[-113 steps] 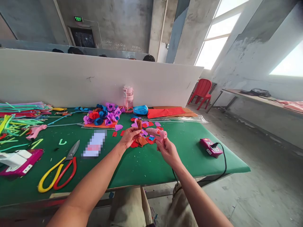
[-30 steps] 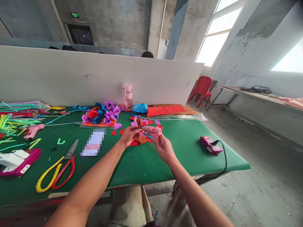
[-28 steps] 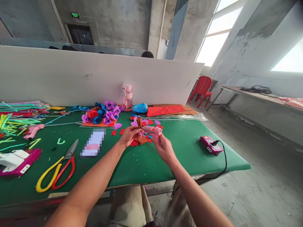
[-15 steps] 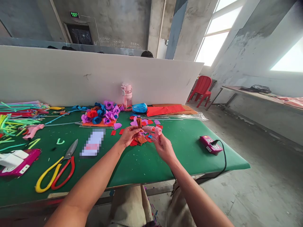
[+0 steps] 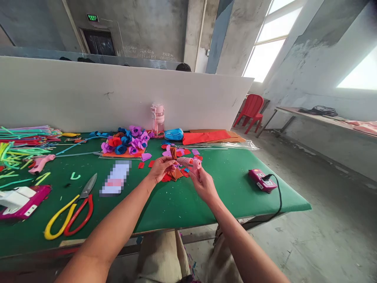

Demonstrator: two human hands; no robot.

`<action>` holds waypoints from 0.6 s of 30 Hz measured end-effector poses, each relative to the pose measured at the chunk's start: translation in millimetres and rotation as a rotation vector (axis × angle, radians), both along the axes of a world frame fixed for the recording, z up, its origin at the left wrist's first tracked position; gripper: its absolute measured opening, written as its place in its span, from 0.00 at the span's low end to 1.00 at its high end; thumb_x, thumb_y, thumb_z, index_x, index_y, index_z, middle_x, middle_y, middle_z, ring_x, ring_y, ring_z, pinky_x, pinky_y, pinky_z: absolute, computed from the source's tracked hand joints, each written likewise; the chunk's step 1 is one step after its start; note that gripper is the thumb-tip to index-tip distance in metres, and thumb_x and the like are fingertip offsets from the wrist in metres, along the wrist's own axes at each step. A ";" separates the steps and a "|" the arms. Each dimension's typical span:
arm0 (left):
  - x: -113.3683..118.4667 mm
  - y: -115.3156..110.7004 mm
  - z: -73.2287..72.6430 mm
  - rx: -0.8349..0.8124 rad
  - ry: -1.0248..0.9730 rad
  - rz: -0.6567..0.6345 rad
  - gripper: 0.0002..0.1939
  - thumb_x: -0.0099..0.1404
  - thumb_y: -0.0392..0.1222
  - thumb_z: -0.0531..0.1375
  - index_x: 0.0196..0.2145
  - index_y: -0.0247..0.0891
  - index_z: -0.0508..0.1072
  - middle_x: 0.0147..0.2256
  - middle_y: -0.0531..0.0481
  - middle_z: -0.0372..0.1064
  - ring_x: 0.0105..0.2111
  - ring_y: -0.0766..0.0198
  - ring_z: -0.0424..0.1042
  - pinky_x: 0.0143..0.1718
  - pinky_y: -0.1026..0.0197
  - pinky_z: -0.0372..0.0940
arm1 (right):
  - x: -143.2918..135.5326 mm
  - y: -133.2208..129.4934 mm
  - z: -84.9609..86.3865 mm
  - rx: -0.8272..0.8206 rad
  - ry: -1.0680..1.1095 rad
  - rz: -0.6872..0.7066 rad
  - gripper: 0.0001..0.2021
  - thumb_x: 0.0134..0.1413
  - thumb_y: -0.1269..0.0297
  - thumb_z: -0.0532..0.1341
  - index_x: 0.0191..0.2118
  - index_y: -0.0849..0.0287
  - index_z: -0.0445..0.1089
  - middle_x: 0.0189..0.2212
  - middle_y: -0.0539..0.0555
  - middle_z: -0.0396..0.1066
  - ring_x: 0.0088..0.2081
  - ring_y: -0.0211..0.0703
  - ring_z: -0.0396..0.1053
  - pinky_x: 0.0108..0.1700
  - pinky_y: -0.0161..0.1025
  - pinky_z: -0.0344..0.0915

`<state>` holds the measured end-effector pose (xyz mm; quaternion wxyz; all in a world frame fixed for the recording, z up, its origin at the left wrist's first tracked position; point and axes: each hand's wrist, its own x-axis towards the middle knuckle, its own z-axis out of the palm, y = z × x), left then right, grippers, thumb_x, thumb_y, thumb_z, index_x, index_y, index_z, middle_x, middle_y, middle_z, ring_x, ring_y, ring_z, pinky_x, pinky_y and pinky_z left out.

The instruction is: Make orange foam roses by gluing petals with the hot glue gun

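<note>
My right hand (image 5: 202, 181) is wrapped round a pink glue gun (image 5: 188, 161), whose nozzle points left. Pinched in the fingers of my left hand (image 5: 160, 169) is a brown paper flower (image 5: 173, 153), partly hidden by those fingers. The gun's tip is right beside the flower; I cannot tell whether they touch. Under and around both hands lie loose paper petals (image 5: 176, 174) in brown, red and purple. Behind and to the left, finished paper flowers (image 5: 126, 139) in purple, blue and red sit in a pile on an orange sheet.
On the green table (image 5: 165, 208) lie scissors (image 5: 77, 206), a second pink glue gun (image 5: 41, 163), bundled coloured sticks (image 5: 26, 135) and two power strips, one at right (image 5: 262, 181). A pink bottle (image 5: 158, 119), blue pouch (image 5: 173, 134) and red paper (image 5: 206, 136) stand along a white partition (image 5: 118, 94).
Almost nothing differs. Both hands keep the flower and the glue gun in nearly the same place, the gun's tip still beside the flower.
</note>
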<state>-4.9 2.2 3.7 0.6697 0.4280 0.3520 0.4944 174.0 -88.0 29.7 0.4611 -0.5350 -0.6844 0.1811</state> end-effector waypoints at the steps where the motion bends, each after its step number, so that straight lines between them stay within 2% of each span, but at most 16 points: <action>1: 0.2 -0.9 1.1 0.003 0.011 -0.003 0.16 0.46 0.42 0.70 0.31 0.32 0.73 0.28 0.49 0.75 0.22 0.71 0.70 0.26 0.66 0.65 | 0.4 0.9 -0.7 0.001 0.001 -0.006 0.11 0.56 0.56 0.51 0.31 0.58 0.60 0.20 0.47 0.59 0.21 0.35 0.52 0.24 0.33 0.49; 8: 0.9 -2.8 3.6 0.013 0.002 -0.022 0.16 0.46 0.42 0.70 0.31 0.31 0.74 0.29 0.48 0.76 0.22 0.71 0.70 0.25 0.66 0.66 | 3.1 3.4 -3.3 0.001 0.001 -0.027 0.10 0.55 0.57 0.52 0.33 0.58 0.61 0.21 0.47 0.60 0.22 0.36 0.53 0.25 0.33 0.51; 18: 0.9 -0.6 0.8 -0.021 -0.033 -0.002 0.14 0.47 0.40 0.70 0.31 0.32 0.73 0.28 0.47 0.76 0.21 0.70 0.70 0.24 0.66 0.65 | 5.4 -1.1 -2.8 0.000 0.056 -0.095 0.15 0.56 0.57 0.51 0.40 0.61 0.67 0.22 0.49 0.63 0.23 0.38 0.58 0.26 0.33 0.54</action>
